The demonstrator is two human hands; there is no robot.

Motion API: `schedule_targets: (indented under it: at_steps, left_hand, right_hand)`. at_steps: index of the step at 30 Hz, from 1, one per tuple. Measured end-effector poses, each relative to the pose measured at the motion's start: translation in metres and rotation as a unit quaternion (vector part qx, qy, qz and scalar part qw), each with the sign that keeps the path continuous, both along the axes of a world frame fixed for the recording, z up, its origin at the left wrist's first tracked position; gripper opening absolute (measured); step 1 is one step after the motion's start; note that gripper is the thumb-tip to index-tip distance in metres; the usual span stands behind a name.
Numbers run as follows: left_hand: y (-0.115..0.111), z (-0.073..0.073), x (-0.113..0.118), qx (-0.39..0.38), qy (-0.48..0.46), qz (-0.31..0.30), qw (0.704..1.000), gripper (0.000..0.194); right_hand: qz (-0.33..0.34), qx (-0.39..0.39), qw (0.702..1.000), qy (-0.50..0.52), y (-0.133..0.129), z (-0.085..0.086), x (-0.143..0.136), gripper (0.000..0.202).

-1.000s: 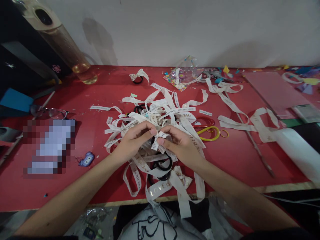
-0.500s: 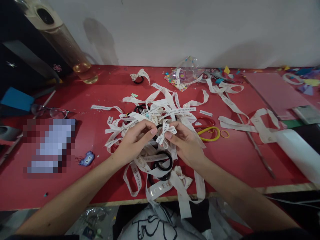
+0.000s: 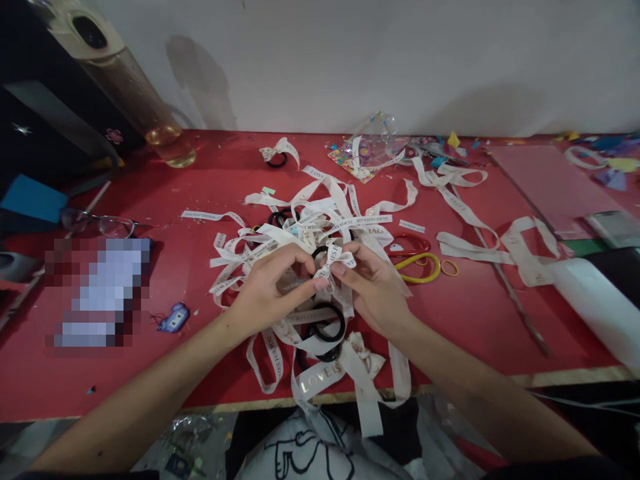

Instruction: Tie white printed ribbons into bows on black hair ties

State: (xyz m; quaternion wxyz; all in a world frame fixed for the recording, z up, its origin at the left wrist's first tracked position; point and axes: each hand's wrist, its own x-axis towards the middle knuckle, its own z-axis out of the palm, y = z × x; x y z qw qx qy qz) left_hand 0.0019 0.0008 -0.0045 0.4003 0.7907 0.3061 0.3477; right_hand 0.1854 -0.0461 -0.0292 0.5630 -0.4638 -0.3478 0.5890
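A small white ribbon bow (image 3: 334,259) with dark printed letters is held just above a heap of ribbons (image 3: 320,223). My right hand (image 3: 373,287) pinches its right side between thumb and fingers. On the other side, my left hand (image 3: 277,283) has its thumb on the bow's lower left loop, with the fingers curled behind; their tips are partly hidden. Right below the bow lies a black hair tie (image 3: 334,323) among the ribbons. A wide ribbon strip (image 3: 320,379) printed with gold letters hangs toward the table's front edge.
Yellow-handled scissors (image 3: 423,268) lie right of the heap. A hair tie with a bow (image 3: 275,157) is behind it. Further left are glasses (image 3: 117,225), a blurred phone (image 3: 107,287) and a tall bottle (image 3: 135,87). A long stick (image 3: 520,310) and a white object (image 3: 590,307) lie at right.
My left thumb has moved down and right onto the bow's lower left, and its fingertips have parted. The bow has tilted slightly and shifted a little up; my right hand keeps its pinch.
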Motion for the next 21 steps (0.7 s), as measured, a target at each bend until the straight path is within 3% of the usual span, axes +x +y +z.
schedule_targets:
  at_steps: [4,12,17,21]
  left_hand:
    - [0.0014,0.0001,0.0011,-0.022,0.000,0.002,1.000,0.017]
    - [0.0024,0.0008,0.0008,-0.247,-0.079,-0.021,0.965,0.024]
    - [0.0041,0.0015,0.0012,-0.259,-0.079,-0.021,0.962,0.026]
    - [0.0031,0.0010,0.0015,-0.225,-0.053,-0.019,0.973,0.024]
  right_hand:
    - [0.002,0.009,1.000,-0.005,0.0002,-0.0015,0.0005,0.029]
    - [-0.004,0.030,0.999,-0.028,0.0014,-0.0053,0.0012,0.029]
    - [0.007,0.022,1.000,-0.020,0.0018,-0.0074,0.0016,0.032]
    - [0.009,0.029,0.999,-0.023,0.0007,-0.0056,0.0017,0.032]
